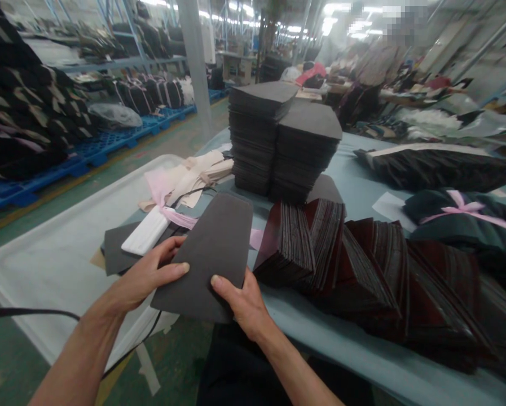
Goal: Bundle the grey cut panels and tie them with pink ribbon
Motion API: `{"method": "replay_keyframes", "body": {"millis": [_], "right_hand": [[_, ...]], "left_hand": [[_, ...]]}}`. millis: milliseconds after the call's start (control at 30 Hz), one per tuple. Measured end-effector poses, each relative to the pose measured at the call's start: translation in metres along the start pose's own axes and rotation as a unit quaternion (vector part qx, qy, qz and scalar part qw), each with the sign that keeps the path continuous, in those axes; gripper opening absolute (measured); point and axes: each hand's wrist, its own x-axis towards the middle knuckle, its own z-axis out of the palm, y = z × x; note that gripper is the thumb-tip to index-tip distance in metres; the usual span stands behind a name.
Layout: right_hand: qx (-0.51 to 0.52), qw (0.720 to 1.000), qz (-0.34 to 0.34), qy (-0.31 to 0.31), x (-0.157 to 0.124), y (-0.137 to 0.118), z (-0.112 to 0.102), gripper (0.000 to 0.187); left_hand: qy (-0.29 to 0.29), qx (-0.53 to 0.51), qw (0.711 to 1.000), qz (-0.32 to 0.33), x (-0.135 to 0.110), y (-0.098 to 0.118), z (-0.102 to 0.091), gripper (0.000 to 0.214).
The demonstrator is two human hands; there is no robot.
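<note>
Between my two hands a flat dark grey panel [219, 242] with cut corners is held above the near edge of the table. My left hand [157, 270] grips its left side, thumb on top and fingers curled beneath. On the lower right side my right hand [242, 299] pinches it, the thumb lying on the face and the other fingers hidden under it. Whether it is one sheet or more I cannot tell. Behind my left hand lies a white box-like bar [146, 230] with a pink ribbon [162, 194], on another dark grey panel [119, 248].
Two tall stacks of grey panels [306, 149] stand ahead on the blue-covered table [350, 146]. Leaning dark-red-and-grey piles [363, 265] fill the right side. A pink-tied dark green bundle [464, 214] lies beyond them. A white tray [79, 225] is at left, and a person [369, 73] stands farther back.
</note>
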Motion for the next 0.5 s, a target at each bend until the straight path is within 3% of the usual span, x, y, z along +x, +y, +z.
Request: {"method": "replay_keyframes", "body": {"millis": [267,500], "right_hand": [[0.02,0.998,0.053,0.033,-0.001,0.006,-0.006,0.079],[-0.01,0.998,0.046,0.053,-0.007,-0.005,0.0,0.074]], "left_hand": [[0.01,-0.038,0.998,-0.055,0.009,-0.007,0.011,0.082],[-0.004,-0.063,0.996,-0.058,0.01,-0.018,0.01,0.087]]}}
